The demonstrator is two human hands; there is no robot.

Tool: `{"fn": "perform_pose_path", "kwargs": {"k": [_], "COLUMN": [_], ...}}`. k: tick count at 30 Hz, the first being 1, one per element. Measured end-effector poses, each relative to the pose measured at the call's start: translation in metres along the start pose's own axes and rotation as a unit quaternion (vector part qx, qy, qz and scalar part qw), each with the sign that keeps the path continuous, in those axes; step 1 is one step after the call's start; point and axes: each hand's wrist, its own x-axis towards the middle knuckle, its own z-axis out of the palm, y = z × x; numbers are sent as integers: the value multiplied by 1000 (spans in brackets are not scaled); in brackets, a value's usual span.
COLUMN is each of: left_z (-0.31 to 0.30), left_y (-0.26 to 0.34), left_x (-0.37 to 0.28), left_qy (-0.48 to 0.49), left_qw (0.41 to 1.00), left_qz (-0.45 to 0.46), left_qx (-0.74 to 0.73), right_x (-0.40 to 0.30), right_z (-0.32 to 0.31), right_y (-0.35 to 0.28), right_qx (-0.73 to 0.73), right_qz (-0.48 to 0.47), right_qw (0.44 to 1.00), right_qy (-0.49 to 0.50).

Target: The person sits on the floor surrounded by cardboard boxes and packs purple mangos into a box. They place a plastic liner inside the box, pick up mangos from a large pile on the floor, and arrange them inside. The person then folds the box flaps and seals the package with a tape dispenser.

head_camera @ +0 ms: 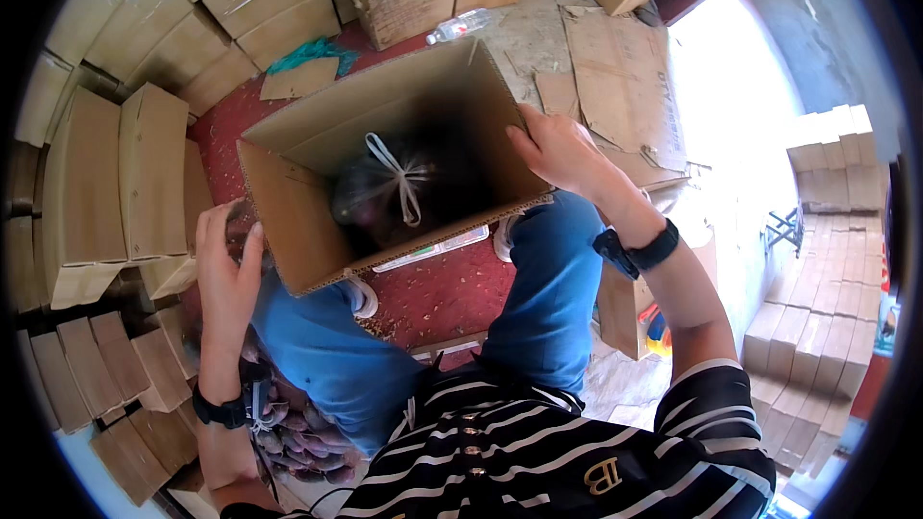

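An open cardboard box [292,231] is tilted above my knees, its mouth facing me. Inside lies a dark, translucent plastic bag [360,187], its white handles tied in a knot; deep shadow hides the box's right interior. My right hand [566,151] grips the right rim, thumb over the inner side. Beside the left wall, my left hand [229,259] has thumb and fingers spread, the thumb close to the cardboard; contact there is unclear. Purple-skinned tubers [310,447], resembling sweet potatoes, lie heaped by my left leg.
Stacked cardboard cartons [267,0] line the far left, with more cartons [83,194] nearby. Beyond the box are a plastic bottle [459,27], open carton [411,7] and flattened cardboard [624,79]. Folded cartons [815,310] stand right. Red matting [440,303] covers floor beneath me.
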Motion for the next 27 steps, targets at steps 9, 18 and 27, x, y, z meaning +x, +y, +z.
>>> {"fn": "perform_pose_path", "kwargs": {"k": [9,18,27], "left_z": [26,21,51], "left_y": [-11,-34,-53], "left_x": [-17,-16,14], "left_qy": [-33,-9,27], "left_qw": [997,998,999], "left_qz": [14,-55,-42], "left_qx": [-73,15,-4], "right_x": [2,-31,-8], "right_z": [9,-6,0], "right_y": [2,22,12], "right_qx": [-33,39,25], "right_qz": [24,34,-34], "right_qw": [999,996,998], "right_qy": [7,69,45]}}
